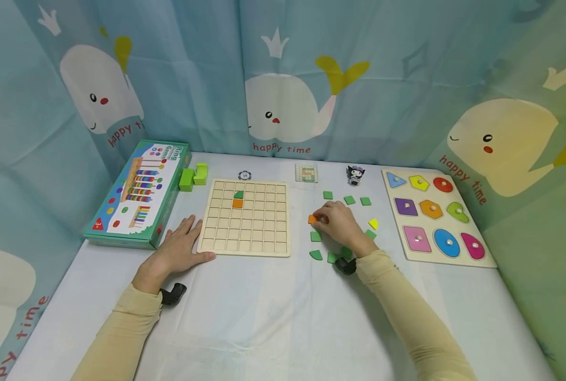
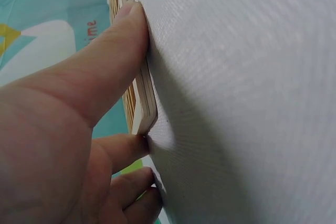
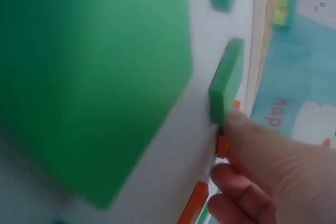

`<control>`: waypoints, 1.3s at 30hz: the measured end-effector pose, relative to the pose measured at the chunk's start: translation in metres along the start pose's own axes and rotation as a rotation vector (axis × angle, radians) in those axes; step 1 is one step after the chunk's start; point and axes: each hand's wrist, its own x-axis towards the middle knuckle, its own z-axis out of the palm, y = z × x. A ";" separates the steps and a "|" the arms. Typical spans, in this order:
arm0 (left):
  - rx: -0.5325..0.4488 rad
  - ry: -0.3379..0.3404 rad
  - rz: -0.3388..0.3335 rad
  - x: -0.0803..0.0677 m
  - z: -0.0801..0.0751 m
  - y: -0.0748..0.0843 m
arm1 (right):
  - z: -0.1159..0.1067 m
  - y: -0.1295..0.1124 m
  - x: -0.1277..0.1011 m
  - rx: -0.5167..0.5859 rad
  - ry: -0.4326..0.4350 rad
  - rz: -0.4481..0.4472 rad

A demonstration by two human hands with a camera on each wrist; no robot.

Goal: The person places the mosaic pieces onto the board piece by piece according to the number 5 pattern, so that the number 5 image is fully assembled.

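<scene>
Your pale wooden grid board (image 1: 244, 217) carries one orange square tile (image 1: 237, 203) with a green tile (image 1: 238, 194) just behind it. Right of the board, green tiles (image 1: 349, 200), a yellow tile (image 1: 374, 224) and the orange tile (image 1: 313, 219) at your right hand (image 1: 341, 225) lie on the white tablecloth (image 1: 283, 317). Left of the board: a green, multicoloured printed box (image 1: 137, 193). Behind the board: a teal curtain with white whales (image 1: 287, 106).

— What's on the table (image 1: 273, 312)?

— A white cloth covers it. A wooden grid board (image 1: 245, 217) lies in the middle, a green game box (image 1: 137, 193) at the left, a shape puzzle board (image 1: 434, 214) at the right.

— And between the boards?

— Loose green tiles (image 1: 349, 200), one yellow tile (image 1: 374, 224), a small card (image 1: 306, 173) and a figurine (image 1: 355, 175) further back.
</scene>
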 end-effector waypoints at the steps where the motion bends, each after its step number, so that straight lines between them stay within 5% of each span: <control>1: 0.000 0.001 0.000 0.000 0.000 0.000 | 0.000 -0.001 0.001 -0.009 0.003 0.002; 11: 0.013 -0.002 -0.007 0.001 -0.002 0.000 | 0.002 -0.011 0.014 0.122 0.033 0.070; 26: 0.019 0.002 -0.004 0.002 -0.001 0.000 | 0.013 -0.056 0.044 0.227 0.048 -0.033; 39: 0.013 0.012 -0.005 0.001 0.001 -0.001 | 0.032 -0.098 0.065 0.170 0.005 -0.137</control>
